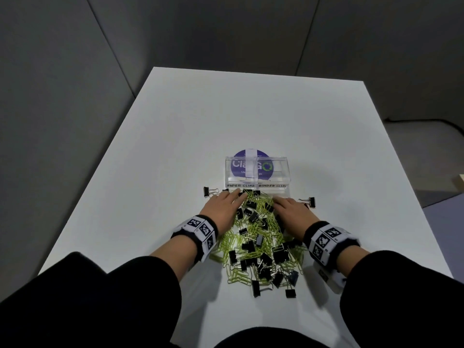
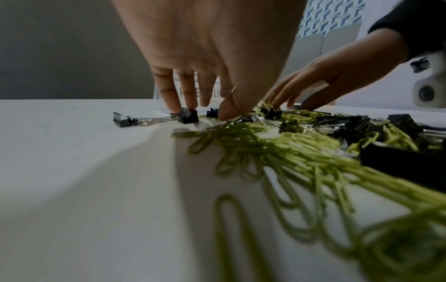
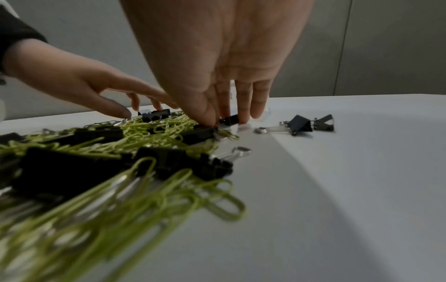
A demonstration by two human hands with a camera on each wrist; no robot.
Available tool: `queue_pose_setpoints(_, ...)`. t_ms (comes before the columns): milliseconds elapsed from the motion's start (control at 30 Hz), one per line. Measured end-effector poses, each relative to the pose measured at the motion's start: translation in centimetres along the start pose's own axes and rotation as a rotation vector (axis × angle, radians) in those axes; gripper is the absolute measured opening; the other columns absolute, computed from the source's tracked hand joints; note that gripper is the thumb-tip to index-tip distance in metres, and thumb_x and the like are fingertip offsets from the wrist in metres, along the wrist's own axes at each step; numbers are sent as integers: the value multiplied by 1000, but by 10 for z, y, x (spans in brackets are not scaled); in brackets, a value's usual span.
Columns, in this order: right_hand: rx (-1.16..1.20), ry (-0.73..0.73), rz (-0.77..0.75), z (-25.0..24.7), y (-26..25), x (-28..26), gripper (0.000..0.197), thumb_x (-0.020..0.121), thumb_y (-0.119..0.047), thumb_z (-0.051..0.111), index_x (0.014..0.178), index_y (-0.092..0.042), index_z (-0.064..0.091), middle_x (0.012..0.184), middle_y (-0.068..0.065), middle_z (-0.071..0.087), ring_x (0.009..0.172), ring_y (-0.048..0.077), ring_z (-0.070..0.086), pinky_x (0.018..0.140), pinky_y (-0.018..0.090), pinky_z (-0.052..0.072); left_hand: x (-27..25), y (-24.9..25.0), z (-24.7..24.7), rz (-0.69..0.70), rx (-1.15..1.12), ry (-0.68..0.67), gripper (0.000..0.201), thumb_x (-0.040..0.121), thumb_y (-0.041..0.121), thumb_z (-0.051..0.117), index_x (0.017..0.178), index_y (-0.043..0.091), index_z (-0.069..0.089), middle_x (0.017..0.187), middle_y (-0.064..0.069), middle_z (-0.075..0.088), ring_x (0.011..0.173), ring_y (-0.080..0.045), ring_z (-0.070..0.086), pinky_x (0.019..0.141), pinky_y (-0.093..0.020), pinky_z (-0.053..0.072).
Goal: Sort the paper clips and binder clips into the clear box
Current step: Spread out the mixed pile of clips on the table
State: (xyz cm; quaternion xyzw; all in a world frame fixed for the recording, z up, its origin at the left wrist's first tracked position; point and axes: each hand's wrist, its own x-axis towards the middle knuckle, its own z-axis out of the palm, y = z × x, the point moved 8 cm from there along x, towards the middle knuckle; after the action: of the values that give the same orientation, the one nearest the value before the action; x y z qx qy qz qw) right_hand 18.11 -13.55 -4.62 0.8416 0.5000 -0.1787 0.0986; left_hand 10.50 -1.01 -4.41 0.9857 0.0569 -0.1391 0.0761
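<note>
The clear box point(image 1: 256, 172) has two compartments, labelled PAPER CLIPS on the left and BINDER CLIPS on the right. Just in front of it lies a mixed pile of green paper clips point(image 1: 253, 237) and black binder clips point(image 1: 261, 259). My left hand point(image 1: 233, 197) lies on the pile's far left end. Its straight fingertips point(image 2: 178, 108) touch a binder clip point(image 2: 189, 116) while the thumb rests on paper clips point(image 2: 241, 137). My right hand point(image 1: 276, 200) rests on the far right end, where its straight fingers point(image 3: 243, 114) touch a binder clip point(image 3: 229, 119). Neither hand holds anything.
One stray binder clip point(image 1: 209, 191) lies left of the box front, and another pair point(image 1: 308, 201) lies to the right of it. The white table point(image 1: 175, 146) ends near my body. A purple round sticker point(image 1: 241, 167) shows through the box.
</note>
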Motion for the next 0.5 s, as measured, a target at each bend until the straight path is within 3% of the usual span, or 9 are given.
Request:
queue_pose_setpoints(133,11,51,-46,4,2,-16,53,86,-18,60,136,-12,42,146,6,40,125,25,45,107,36,38,0,-1,0,4,32,-3,64,92,10,44,148,22,16,154,0,25,137,-24,27,112,-39,25)
queue_pose_setpoints(200,29,123,-71,-1,4,-23,39,85,-16,62,122,-12,56,130,7,57,112,24,55,99,36,44,-2,-1,-2,27,33,24,57,91,11,44,145,23,27,149,2,35,134,-22,32,111,-38,26)
queue_pose_setpoints(267,51,190,-53,-10,7,-26,33,84,-13,63,117,-11,59,120,8,64,102,25,59,94,35,47,-2,-1,-4,42,14,51,53,91,10,45,142,22,33,147,0,38,134,-20,33,112,-36,27)
queue_pose_setpoints(367,146,197,-20,-23,3,-15,50,87,-5,57,135,-11,44,140,9,48,120,25,52,104,31,40,1,0,-3,25,-50,34,64,89,3,46,146,20,22,155,-5,21,141,-22,24,116,-35,24)
queue_pose_setpoints(433,192,138,8,-25,-3,0,61,90,-10,54,144,-15,27,152,6,31,134,23,38,112,33,32,4,1,0,11,-62,-11,73,88,0,46,149,22,12,157,-5,12,144,-23,18,117,-37,21)
queue_pose_setpoints(500,219,37,59,-19,-7,13,59,97,-18,44,148,-16,15,157,6,16,143,23,23,117,34,22,6,2,2,2,-50,-67,77,88,0,45,149,24,6,158,-4,9,145,-23,14,118,-38,17)
